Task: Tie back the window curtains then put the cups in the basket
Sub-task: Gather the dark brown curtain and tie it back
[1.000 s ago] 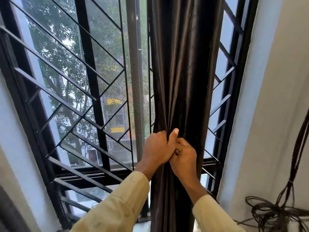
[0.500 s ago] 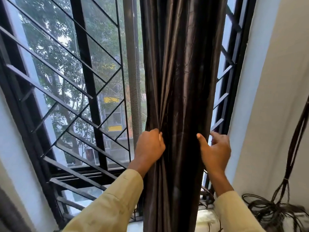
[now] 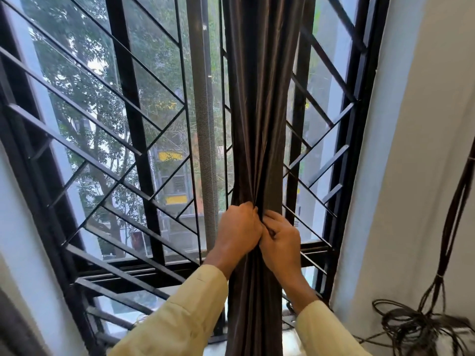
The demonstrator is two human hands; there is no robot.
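Observation:
A dark brown curtain (image 3: pixel 259 98) hangs gathered into a narrow bunch in front of the barred window (image 3: pixel 123 124). My left hand (image 3: pixel 237 231) grips the bunched fabric from the left at about sill height. Pressed against it from the right, my right hand (image 3: pixel 281 241) is closed on the same folds. The two hands touch each other. No tie-back, cups or basket are in view.
Black window grille bars (image 3: pixel 321 140) run on both sides of the curtain. A white wall (image 3: pixel 424 150) stands at the right, with dark cables (image 3: pixel 452 214) hanging down it into a tangled coil (image 3: pixel 411 327) at the lower right.
Half a second ago my right hand was out at the curtain's right edge; it has swept the fabric left and now presses against my left hand, narrowing the bunch.

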